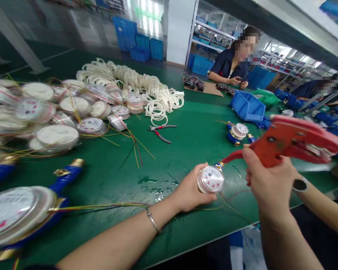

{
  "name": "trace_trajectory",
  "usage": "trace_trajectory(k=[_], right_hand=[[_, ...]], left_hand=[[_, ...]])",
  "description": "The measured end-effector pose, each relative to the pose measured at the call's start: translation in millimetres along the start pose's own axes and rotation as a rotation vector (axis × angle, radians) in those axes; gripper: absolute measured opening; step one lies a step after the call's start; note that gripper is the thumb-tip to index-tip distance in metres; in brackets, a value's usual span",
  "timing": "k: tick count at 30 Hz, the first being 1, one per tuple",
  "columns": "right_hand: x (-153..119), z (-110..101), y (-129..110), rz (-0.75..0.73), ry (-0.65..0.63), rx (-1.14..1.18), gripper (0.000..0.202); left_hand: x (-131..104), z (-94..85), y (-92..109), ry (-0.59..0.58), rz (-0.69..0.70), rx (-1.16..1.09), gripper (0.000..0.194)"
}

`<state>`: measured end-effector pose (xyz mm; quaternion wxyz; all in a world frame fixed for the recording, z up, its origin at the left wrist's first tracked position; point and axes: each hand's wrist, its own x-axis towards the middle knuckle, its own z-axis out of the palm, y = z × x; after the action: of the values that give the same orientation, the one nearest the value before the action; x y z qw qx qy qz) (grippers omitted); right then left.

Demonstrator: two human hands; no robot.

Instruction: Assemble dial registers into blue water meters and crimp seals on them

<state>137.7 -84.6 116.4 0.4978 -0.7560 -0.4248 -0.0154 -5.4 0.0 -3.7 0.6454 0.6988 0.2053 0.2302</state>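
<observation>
My left hand [195,187] is wrapped around a water meter [212,179] with a round white dial and a clear cover, held just above the green table. In my right hand [267,180] is a red air blow gun [273,140], gripped with the fingers curled around it. The gun's thin red nozzle [233,154] reaches to the brass end [219,165] of the meter. Thin colored wires [228,204] trail on the table beside the meter. Another blue-bodied meter [239,131] stands behind the nozzle.
Meter heads [58,135] with wires are heaped at left, near a large blue meter [14,213]. White rings [157,93] and pliers [161,133] lie behind. A blue bin [248,107] stands farther right. A co-worker [232,63] sits opposite; another person's forearm with a watch [300,184] reaches in.
</observation>
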Motion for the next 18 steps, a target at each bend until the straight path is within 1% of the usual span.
trace_trajectory(k=[1, 3, 6, 9, 10, 12, 14, 16, 18], right_hand=[[9, 7, 6, 0.068, -0.025, 0.018, 0.032], [23, 22, 17, 0.147, -0.072, 0.049, 0.039], [32, 40, 26, 0.173, -0.15, 0.131, 0.041], [33, 45, 27, 0.167, -0.311, 0.177, 0.039], [33, 44, 27, 0.16, -0.337, 0.177, 0.038], [33, 43, 29, 0.163, -0.298, 0.172, 0.038], [31, 41, 37, 0.198, -0.272, 0.171, 0.04], [26, 39, 53, 0.295, -0.278, 0.205, 0.042], [19, 33, 77, 0.43, -0.211, 0.27, 0.046]], left_hand=[[0, -0.9, 0, 0.004, -0.004, 0.032, 0.095], [1, -2.6, 2, 0.01, -0.015, 0.087, 0.097], [2, -4.0, 3, 0.013, -0.027, 0.131, 0.098], [2, -4.1, 5, 0.014, -0.044, 0.163, 0.1], [3, -4.1, 6, 0.013, -0.051, 0.17, 0.1], [3, -4.7, 7, 0.003, -0.063, 0.178, 0.099], [4, -6.0, 8, -0.01, -0.063, 0.181, 0.097], [6, -8.4, 8, -0.049, -0.044, 0.158, 0.097], [8, -11.8, 8, -0.071, -0.001, 0.146, 0.099]])
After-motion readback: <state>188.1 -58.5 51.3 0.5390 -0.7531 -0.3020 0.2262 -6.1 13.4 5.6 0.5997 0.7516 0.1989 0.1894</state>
